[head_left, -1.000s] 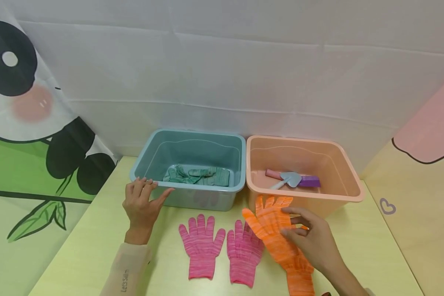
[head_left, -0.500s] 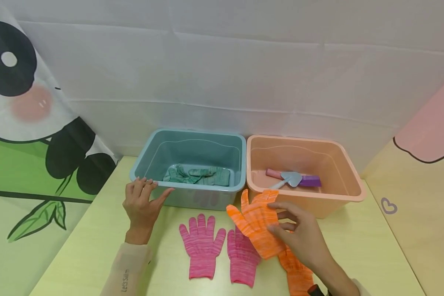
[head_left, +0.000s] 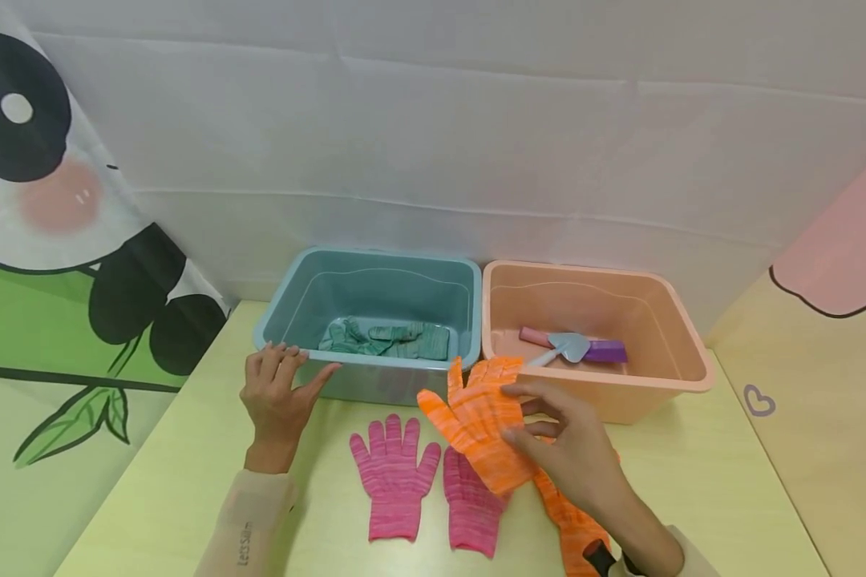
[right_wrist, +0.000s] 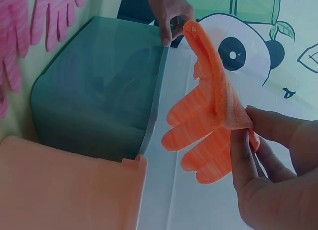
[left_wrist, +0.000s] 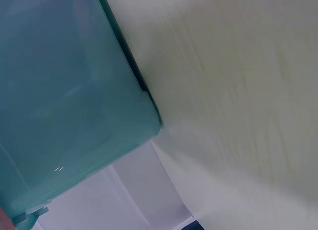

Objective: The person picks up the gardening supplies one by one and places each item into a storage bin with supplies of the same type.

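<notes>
My right hand (head_left: 570, 441) pinches an orange knit glove (head_left: 479, 429) at its side edge and holds it up in front of the bins. In the right wrist view thumb and fingers (right_wrist: 243, 155) squeeze the glove's fabric. Below, a second orange glove (head_left: 570, 521) lies on the table, partly behind my right forearm. Two pink gloves lie to the left: one whole pink glove (head_left: 394, 481), the other pink glove (head_left: 471, 513) partly covered by the raised orange one. My left hand (head_left: 280, 397) grips the front rim of a teal bin (head_left: 375, 383), fingers bent over it.
Green gloves (head_left: 426, 340) lie inside the teal bin. Right beside it stands a peach bin (head_left: 621, 393) holding a small blue trowel (head_left: 570, 346) and a purple-and-pink tool (head_left: 606, 351). A white cloth wall (head_left: 433, 144) rises behind both bins.
My right hand has lifted the orange glove away from the second one and carried it left and slightly up, towards the teal bin. The left hand has stayed at the rim.
</notes>
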Motion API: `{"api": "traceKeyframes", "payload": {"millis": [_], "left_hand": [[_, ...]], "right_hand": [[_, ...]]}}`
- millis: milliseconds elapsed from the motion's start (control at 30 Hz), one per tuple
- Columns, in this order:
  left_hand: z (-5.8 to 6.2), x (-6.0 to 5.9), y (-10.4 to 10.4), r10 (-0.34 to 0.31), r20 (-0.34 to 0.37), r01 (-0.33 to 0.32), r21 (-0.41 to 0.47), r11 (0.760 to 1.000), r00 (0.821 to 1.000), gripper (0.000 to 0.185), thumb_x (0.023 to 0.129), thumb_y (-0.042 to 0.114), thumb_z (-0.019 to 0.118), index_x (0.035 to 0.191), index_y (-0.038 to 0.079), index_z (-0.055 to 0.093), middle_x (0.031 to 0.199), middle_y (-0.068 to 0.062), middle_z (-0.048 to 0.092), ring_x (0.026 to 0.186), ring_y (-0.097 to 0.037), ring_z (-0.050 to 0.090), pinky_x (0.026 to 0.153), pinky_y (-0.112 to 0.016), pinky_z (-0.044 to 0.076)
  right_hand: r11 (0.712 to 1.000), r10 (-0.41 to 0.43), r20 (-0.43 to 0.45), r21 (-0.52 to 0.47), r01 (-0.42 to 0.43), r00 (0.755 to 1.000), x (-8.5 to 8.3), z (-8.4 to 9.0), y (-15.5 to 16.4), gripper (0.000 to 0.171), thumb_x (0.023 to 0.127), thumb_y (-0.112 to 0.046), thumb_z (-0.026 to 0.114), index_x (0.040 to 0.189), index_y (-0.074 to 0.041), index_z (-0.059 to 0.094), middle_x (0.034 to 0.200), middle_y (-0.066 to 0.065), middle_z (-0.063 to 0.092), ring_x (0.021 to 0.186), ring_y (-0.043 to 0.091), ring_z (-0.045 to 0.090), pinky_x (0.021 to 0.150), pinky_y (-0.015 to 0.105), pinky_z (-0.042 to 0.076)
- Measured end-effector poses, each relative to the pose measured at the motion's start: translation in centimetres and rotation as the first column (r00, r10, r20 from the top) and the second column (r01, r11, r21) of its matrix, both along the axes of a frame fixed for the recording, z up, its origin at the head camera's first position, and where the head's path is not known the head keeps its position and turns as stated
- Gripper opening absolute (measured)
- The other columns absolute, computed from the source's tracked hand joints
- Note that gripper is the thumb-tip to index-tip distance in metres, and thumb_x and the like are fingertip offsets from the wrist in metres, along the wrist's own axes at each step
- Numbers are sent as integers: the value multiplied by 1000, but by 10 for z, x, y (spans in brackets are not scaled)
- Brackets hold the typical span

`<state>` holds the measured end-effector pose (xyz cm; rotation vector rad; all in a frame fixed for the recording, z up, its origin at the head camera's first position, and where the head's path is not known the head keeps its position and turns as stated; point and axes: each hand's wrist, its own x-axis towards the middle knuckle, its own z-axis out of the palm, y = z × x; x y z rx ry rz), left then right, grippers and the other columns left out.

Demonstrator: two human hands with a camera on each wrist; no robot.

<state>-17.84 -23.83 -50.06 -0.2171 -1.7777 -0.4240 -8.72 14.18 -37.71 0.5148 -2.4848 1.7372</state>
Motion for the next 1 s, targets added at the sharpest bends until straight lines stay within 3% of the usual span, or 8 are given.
{"api": "traceKeyframes", "payload": {"millis": [367,667,1000], "left_hand": [[0,0,0,0,4,0,4,1000,1000,73,92,67,70,91,-5,76,91,-22,72,87,-46,65,58,-65,59],[-1,-1,0,10,-21,-10,-1,1000,1000,72,93,68,69,89,-4,76,89,-22,72,85,-46,65,61,-66,59],[-4,-5,-1,2,-58,-2,11,1000,998,72,91,67,70,88,-4,77,88,-22,73,84,-46,64,65,-66,59]], "right_hand": [[999,18,-20,-40,-19,1000,-13,11,-13,45,85,12,81,126,-2,71,125,13,71,102,23,68,85,28,64],[991,31,-41,-127,-36,999,-33,19,-21,44,86,14,79,127,3,69,127,18,67,101,28,67,86,28,64],[987,31,-43,-155,-37,999,-60,24,-32,46,87,14,78,130,5,67,131,21,67,104,32,66,86,28,63]]}}
